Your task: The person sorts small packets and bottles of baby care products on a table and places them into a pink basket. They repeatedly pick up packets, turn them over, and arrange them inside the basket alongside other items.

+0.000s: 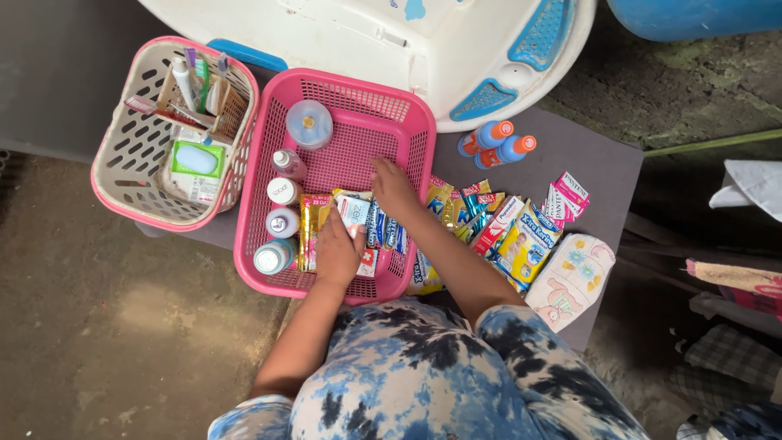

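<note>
Under the left hand's fingers (346, 231) lie sachets (383, 232), touching.

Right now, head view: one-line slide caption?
Both hands, left hand and right hand, press on sachets inside a pink basket beside a row of small bottles.

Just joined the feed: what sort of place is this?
Probably a home washing or yard area: rough concrete floor, white-and-blue plastic baby tub, and toiletry sachets being arranged in a pink basket on a grey mat.
</note>
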